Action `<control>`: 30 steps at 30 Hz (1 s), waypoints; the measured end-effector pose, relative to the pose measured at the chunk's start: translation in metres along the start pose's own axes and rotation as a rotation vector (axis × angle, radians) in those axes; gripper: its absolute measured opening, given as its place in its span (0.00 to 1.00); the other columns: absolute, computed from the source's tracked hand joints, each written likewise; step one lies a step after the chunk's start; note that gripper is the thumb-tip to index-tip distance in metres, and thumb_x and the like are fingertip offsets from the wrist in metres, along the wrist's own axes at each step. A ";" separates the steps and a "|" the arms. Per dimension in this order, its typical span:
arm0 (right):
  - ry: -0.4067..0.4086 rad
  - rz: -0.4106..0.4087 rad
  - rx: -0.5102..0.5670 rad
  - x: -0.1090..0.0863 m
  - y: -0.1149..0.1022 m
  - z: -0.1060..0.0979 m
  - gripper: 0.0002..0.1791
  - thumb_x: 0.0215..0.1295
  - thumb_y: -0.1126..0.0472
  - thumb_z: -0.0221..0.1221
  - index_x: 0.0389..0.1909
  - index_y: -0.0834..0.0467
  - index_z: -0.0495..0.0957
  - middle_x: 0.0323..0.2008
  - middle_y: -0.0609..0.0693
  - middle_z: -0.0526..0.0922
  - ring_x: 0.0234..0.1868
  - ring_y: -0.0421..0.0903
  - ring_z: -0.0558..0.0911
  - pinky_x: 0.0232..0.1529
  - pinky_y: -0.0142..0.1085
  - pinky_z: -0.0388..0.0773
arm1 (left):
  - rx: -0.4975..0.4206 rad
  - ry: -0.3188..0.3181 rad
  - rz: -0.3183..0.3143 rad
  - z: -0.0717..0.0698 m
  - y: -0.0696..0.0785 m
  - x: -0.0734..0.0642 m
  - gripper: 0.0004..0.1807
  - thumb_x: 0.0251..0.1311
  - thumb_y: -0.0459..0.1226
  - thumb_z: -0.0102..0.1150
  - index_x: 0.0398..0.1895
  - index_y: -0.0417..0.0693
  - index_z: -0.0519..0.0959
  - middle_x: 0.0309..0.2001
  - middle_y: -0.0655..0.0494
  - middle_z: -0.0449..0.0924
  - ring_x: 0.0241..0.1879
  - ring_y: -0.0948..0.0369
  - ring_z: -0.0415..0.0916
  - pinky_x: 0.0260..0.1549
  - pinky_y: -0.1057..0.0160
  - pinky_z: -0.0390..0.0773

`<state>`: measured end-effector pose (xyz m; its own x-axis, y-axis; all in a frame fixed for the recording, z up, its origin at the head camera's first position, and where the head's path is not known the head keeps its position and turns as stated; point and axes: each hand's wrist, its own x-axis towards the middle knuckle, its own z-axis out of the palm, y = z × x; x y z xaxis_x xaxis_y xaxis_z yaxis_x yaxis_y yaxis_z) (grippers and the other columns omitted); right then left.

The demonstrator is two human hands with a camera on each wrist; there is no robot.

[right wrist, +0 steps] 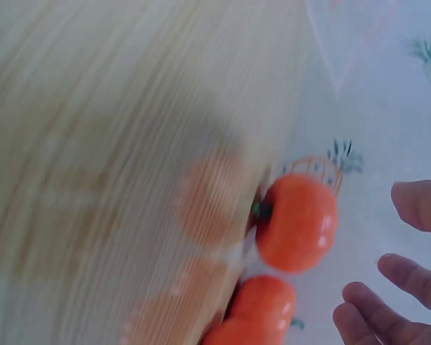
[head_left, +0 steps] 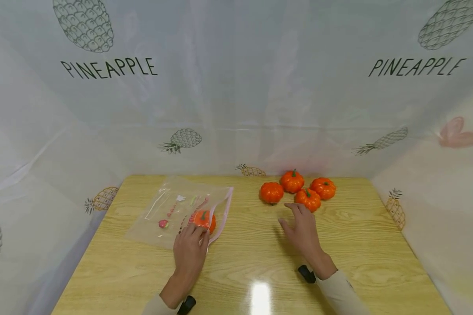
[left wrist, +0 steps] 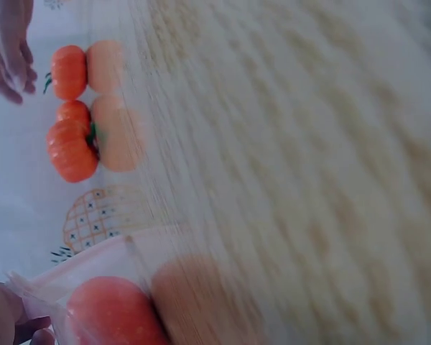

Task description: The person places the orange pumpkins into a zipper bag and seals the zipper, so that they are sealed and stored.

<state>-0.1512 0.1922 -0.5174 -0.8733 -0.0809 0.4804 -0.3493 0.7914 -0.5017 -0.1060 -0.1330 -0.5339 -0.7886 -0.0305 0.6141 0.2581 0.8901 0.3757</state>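
Observation:
A clear zip bag (head_left: 153, 227) with a pink-edged mouth lies flat on the left of the table, printed with a strawberry and small lettering. One orange toy pumpkin (head_left: 209, 221) sits inside it near the mouth. My left hand (head_left: 190, 247) pinches the bag's near edge by the opening; the left wrist view shows the thumb and fingers on the plastic (left wrist: 39, 305). My right hand (head_left: 302, 229) hovers with fingers apart and nothing between them, just in front of a group of several toy pumpkins (head_left: 308, 200). The nearest single pumpkin (right wrist: 298, 223) shows beside its fingers in the right wrist view.
The wooden table (head_left: 252, 249) has a glossy surface that mirrors the pumpkins. A pale curtain (head_left: 236, 87) with printed pineapples encloses its back and sides. Along the table's back edge the pumpkins stand close to this curtain.

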 end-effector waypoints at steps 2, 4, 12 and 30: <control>0.017 0.011 -0.007 -0.002 0.007 -0.007 0.28 0.58 0.67 0.77 0.58 0.67 0.79 0.52 0.66 0.81 0.53 0.69 0.79 0.55 0.66 0.70 | -0.001 0.000 -0.001 0.000 -0.001 -0.001 0.09 0.51 0.32 0.81 0.30 0.45 0.87 0.29 0.55 0.78 0.29 0.54 0.76 0.28 0.56 0.69; 0.032 0.018 -0.017 -0.005 0.013 -0.013 0.28 0.58 0.67 0.76 0.58 0.68 0.79 0.52 0.67 0.82 0.53 0.70 0.80 0.55 0.67 0.70 | 0.000 -0.004 -0.006 -0.001 -0.001 -0.002 0.09 0.51 0.32 0.81 0.29 0.45 0.86 0.29 0.55 0.77 0.29 0.54 0.76 0.28 0.56 0.69; 0.096 0.058 -0.061 -0.009 0.035 -0.034 0.28 0.58 0.68 0.76 0.57 0.73 0.77 0.50 0.73 0.79 0.50 0.72 0.79 0.54 0.70 0.68 | 0.003 -0.025 -0.022 -0.002 -0.001 -0.003 0.09 0.51 0.31 0.81 0.29 0.44 0.86 0.28 0.55 0.77 0.29 0.54 0.76 0.29 0.55 0.71; -0.010 0.293 -0.122 0.006 0.074 -0.041 0.42 0.63 0.56 0.75 0.68 0.74 0.65 0.62 0.79 0.69 0.55 0.78 0.73 0.53 0.71 0.69 | -0.005 -0.044 -0.045 -0.006 0.001 -0.003 0.08 0.52 0.32 0.81 0.30 0.44 0.87 0.28 0.55 0.78 0.29 0.54 0.77 0.30 0.55 0.71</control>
<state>-0.1685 0.2750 -0.5216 -0.9343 0.1558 0.3206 -0.0393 0.8489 -0.5272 -0.0999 -0.1342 -0.5314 -0.8234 -0.0506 0.5652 0.2244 0.8857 0.4063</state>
